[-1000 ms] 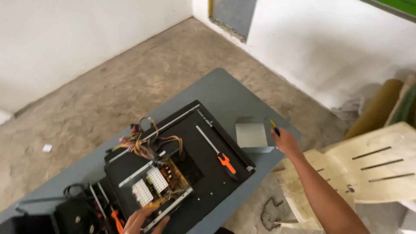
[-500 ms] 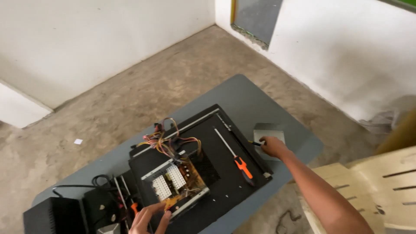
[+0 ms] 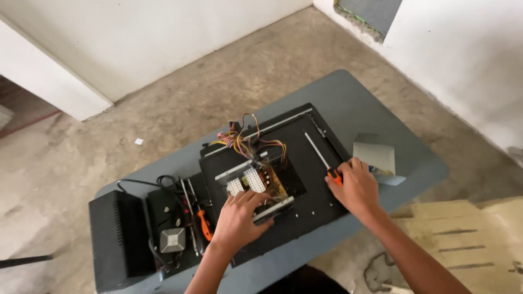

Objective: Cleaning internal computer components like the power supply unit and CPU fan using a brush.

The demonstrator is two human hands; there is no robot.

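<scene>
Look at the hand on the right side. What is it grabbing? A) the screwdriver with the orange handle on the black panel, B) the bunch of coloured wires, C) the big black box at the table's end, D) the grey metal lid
A: the right hand closes over the orange handle of the long screwdriver lying on the black panel, while the coloured wires sit apart from it.

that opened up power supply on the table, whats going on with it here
A person leans over a grey table with both bare hands on the job. The left hand rests on the open power supply, whose circuit board and coloured wires show, sitting on a black panel. The right hand closes around the orange handle of a long screwdriver lying on that panel. A grey metal cover lies just beyond it.
</scene>
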